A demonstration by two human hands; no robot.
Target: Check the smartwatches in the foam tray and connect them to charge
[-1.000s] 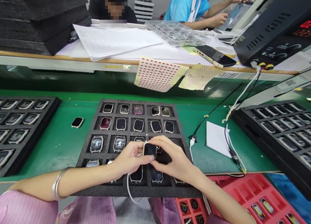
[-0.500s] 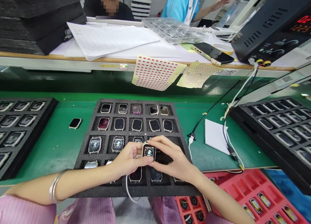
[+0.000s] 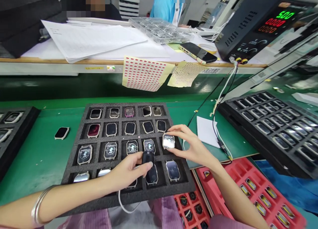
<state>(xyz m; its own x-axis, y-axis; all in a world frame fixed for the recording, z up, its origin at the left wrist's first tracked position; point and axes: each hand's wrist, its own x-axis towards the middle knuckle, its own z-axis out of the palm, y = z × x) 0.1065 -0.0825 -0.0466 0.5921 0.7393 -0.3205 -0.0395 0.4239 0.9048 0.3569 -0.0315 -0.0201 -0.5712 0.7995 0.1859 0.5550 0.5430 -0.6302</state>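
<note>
A black foam tray with pockets of smartwatch bodies lies on the green belt before me. My right hand pinches a lit watch body over the right end of the tray's third row. My left hand is closed on a small black charging puck with a white cable, held above a dark watch in the bottom row. Several watches in the third row show lit faces.
A loose watch lies on the belt left of the tray. More black trays stand at left and right. A red tray sits low right. A power supply, cables, sticker sheets and two seated people are beyond.
My hands have come apart: the right carried the lit watch to the right and up, off the puck, which stays in my left hand. The view shifted right.
</note>
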